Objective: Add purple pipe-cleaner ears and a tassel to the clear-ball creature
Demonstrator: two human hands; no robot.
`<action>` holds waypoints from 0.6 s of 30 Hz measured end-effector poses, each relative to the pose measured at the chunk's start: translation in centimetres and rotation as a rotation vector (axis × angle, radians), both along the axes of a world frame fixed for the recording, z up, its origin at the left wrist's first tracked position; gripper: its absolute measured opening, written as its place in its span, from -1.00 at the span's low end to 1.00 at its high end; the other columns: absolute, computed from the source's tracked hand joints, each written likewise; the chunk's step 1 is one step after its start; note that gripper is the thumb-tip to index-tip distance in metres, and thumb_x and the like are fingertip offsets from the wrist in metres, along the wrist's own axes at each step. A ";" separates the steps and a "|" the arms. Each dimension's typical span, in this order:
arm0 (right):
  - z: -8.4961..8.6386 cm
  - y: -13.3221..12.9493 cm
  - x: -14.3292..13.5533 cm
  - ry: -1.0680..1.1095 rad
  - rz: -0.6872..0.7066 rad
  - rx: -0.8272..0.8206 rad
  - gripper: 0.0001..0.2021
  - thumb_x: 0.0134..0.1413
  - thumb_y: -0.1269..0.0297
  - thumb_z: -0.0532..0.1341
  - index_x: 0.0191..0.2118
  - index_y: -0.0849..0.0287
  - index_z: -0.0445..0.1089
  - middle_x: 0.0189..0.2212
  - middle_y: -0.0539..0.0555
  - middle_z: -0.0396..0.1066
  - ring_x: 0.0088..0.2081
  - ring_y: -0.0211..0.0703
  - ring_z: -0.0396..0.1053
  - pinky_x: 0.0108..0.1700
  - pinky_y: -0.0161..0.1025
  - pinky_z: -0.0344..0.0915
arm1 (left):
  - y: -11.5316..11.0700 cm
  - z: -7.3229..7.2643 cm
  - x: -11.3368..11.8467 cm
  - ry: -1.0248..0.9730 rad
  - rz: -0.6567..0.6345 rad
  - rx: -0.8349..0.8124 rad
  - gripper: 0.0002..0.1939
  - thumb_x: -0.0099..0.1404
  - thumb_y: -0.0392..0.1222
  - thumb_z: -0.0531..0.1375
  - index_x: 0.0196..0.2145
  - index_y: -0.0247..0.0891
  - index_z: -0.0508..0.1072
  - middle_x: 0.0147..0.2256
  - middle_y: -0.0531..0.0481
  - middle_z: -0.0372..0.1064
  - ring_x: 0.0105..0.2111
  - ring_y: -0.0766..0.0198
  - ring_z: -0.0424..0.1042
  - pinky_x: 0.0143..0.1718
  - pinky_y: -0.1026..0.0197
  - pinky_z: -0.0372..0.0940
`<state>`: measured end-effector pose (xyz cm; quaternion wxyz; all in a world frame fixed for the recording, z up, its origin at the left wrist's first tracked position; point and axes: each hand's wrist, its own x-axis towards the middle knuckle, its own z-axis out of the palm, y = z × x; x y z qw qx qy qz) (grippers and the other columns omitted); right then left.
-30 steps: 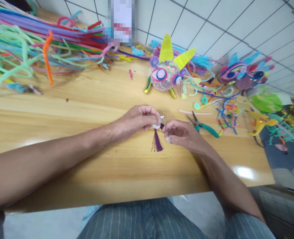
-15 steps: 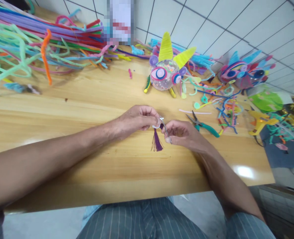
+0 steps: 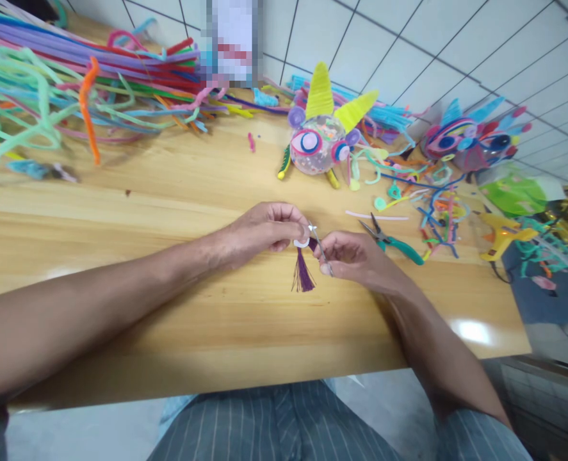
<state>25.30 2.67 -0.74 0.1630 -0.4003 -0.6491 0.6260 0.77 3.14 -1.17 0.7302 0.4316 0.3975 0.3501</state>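
1. Left hand (image 3: 284, 229): thumb and fingers were pinched together on a small white piece (image 3: 301, 243), the other fingers curled in.
2. Right hand (image 3: 348, 257): thumb and fingertips were closed on a thin grey tool (image 3: 324, 256), the rest loosely bent. Exact tool type couldn't be told.
3. The tool slanted up toward the left fingertips. Its upper end was by the white piece; whether it touched was too small to tell.
4. A purple tassel (image 3: 303, 272) extended from just below the white piece, strands spread toward the person. A short dark purple bit (image 3: 313, 244) showed between the hands.
5. White piece and tassel were between the hands, over the middle of the wooden table (image 3: 168, 333). Couldn't tell if the strands touched the top.
6. Pliers (image 3: 401, 248) with teal handles lay just beyond the right hand, jaws slightly apart; a pale pink strip (image 3: 380, 216) lay near their tips.
7. A clear round figure (image 3: 316, 150) with yellow ears and ringed eyes stood beyond the hands. Two similar figures (image 3: 456, 141) were farther right.
8. Pipe cleaners (image 3: 96, 57) were heaped at far left; mixed scraps (image 3: 440, 218) and a yellow glue gun (image 3: 502, 235) were on the right.
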 end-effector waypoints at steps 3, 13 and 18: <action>0.0 0.0 0.0 -0.002 0.000 0.006 -0.62 0.14 -0.04 0.49 -0.20 0.18 0.51 -0.44 -0.02 0.41 -0.42 -0.28 0.28 -0.35 -0.30 0.21 | 0.0 0.1 0.1 -0.009 0.018 -0.004 -0.92 0.00 -0.27 0.36 -0.48 -0.28 0.55 -0.55 0.08 0.41 -0.58 0.45 0.18 -0.54 0.33 0.07; 0.2 0.0 -0.2 -0.005 -0.008 -0.001 -0.60 0.12 -0.06 0.50 -0.20 0.18 0.50 -0.43 -0.01 0.42 -0.40 -0.27 0.30 -0.34 -0.29 0.24 | -0.1 0.0 0.1 -0.025 0.042 -0.013 -0.93 0.03 -0.29 0.36 -0.46 -0.29 0.55 -0.51 0.06 0.45 -0.58 0.46 0.19 -0.53 0.33 0.09; 0.1 0.0 -0.1 0.002 -0.015 -0.010 -0.62 0.12 -0.02 0.51 -0.19 0.17 0.51 -0.41 -0.01 0.43 -0.39 -0.27 0.30 -0.32 -0.29 0.24 | -0.1 0.1 0.1 -0.030 0.041 -0.015 -0.94 0.03 -0.30 0.36 -0.47 -0.29 0.55 -0.54 0.07 0.43 -0.59 0.46 0.18 -0.54 0.34 0.09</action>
